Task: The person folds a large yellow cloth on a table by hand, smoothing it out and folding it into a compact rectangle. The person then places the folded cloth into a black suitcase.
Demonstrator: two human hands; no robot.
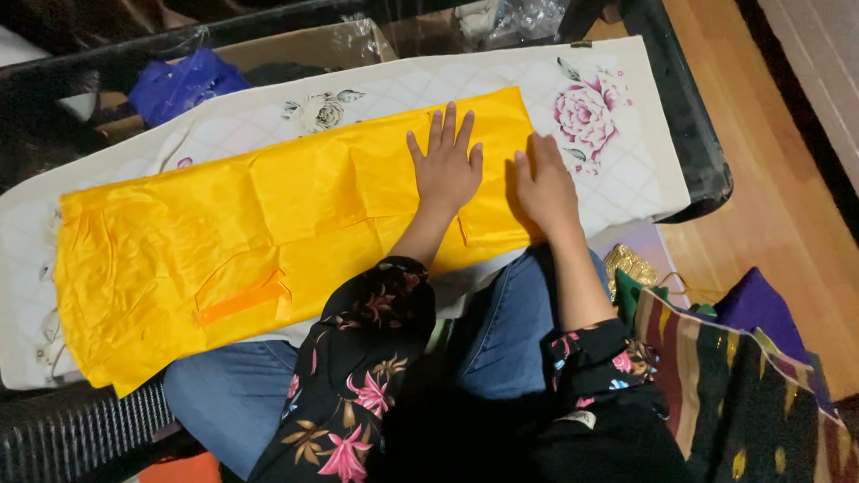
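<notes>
While both palms press flat, a person smooths a folded yellow cloth [268, 236] on a white flowered pad [605, 124] laid over a dark table [686, 117]. Left hand [446, 166] lies open w/ fingers spread wide, holding nothing; right hand [548, 187] lies flat, fingers close together, at the cloth's right edge. Cloth sits lengthwise across the pad, its near edge just above the denim knees [512, 330]. Judgement: pressing outward from the middle twd. the right edge, w/ even weight, should flatten the creases best. Free pad shows beyond the right edge and along the far side; a striped cloth [729, 376] lies at right, blue bag [183, 82] behind.
</notes>
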